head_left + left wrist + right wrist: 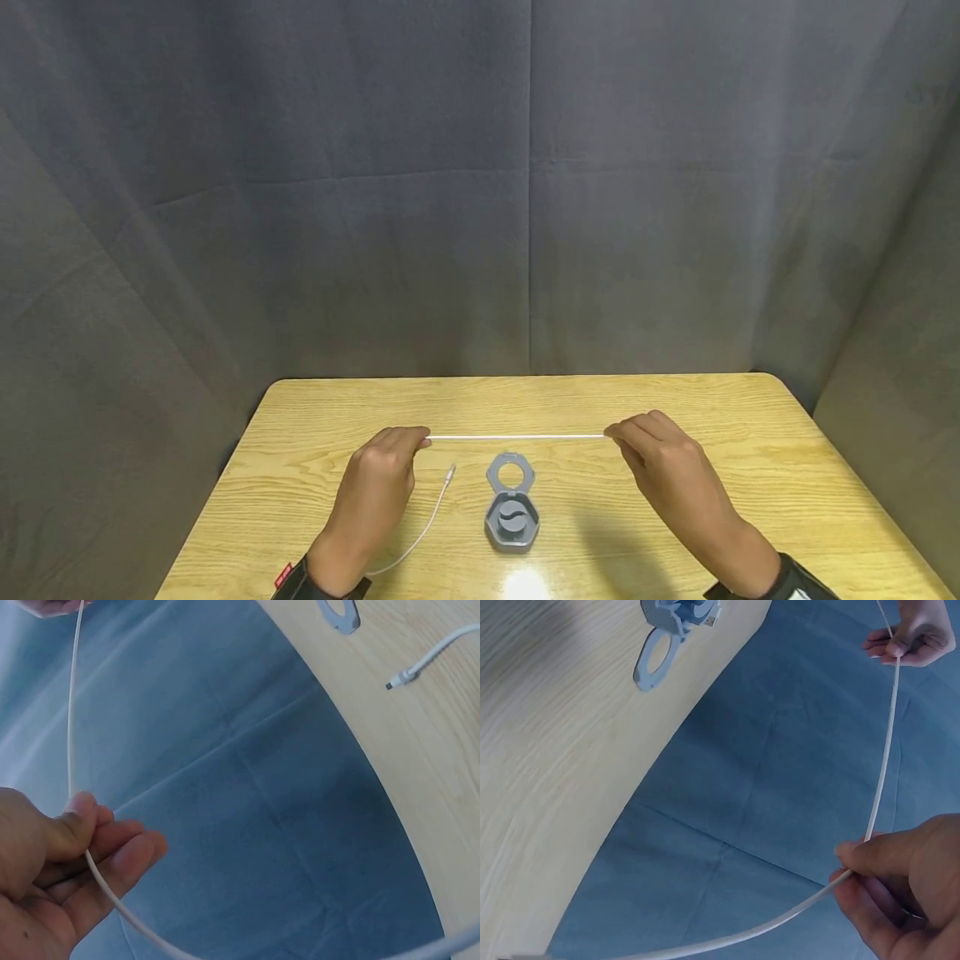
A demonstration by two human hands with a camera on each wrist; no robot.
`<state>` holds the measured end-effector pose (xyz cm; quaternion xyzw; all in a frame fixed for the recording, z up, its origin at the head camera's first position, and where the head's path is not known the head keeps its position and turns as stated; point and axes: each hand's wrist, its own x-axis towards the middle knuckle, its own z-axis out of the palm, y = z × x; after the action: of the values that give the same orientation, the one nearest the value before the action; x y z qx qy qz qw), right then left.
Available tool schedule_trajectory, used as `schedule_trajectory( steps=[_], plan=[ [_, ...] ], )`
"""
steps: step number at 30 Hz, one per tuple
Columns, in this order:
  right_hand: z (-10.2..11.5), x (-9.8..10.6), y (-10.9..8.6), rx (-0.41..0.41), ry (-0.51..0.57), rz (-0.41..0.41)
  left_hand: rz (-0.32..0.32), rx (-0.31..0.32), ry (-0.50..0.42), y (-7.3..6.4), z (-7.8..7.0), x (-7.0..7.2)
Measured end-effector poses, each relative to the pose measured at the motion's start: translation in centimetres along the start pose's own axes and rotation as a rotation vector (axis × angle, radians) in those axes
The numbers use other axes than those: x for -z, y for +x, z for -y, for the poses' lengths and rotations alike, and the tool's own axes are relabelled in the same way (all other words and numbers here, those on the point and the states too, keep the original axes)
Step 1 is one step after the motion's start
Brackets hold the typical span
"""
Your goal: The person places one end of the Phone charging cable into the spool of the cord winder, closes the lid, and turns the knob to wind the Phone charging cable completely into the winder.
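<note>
A white cable [517, 437] is stretched level between both hands above the table. My left hand [380, 471] pinches it between thumb and fingers, and the right hand [671, 471] pinches it farther along. In the left wrist view the cable runs on past the left hand [82, 862] in a curve. One end of it, with a white plug [450, 475], lies on the table beside the left hand. Between the hands, nearer to me, stands a grey hexagonal case [512, 546] with its ring-shaped lid [493, 475] swung up. A round core with a curved slot sits inside it.
The wooden table [787, 467] has rounded far corners. Grey curtains [420, 275] hang behind it and at both sides. A small red tag [282, 575] shows next to the left wristband.
</note>
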<state>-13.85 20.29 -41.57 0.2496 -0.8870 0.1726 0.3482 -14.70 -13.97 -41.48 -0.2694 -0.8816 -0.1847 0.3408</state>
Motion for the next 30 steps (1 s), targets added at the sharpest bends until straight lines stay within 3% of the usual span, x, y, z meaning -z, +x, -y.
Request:
schedule_trajectory(
  steps=[6,12,17,22,26,30],
  plan=[
    [0.2,-0.2,0.1,0.001,-0.026,-0.011,0.094,0.026,0.031,0.7,-0.7,-0.4],
    [1.4,-0.4,0.8,0.034,-0.013,-0.042,0.19,0.0,-0.009,1.3,-2.4,-1.2],
    [2.3,-0.5,1.6,0.063,0.004,-0.072,0.248,0.001,0.016,1.1,-2.9,-2.2],
    [3.4,-0.4,2.3,0.089,0.029,-0.08,0.22,0.022,-0.058,0.9,-3.5,-2.7],
    [4.7,-0.9,3.0,0.144,0.089,-0.068,0.158,-0.063,-0.183,1.3,-4.7,-2.9],
    [6.2,-1.5,3.4,0.183,0.145,-0.055,0.103,-0.139,-0.192,1.7,-5.8,-3.1]
  ],
)
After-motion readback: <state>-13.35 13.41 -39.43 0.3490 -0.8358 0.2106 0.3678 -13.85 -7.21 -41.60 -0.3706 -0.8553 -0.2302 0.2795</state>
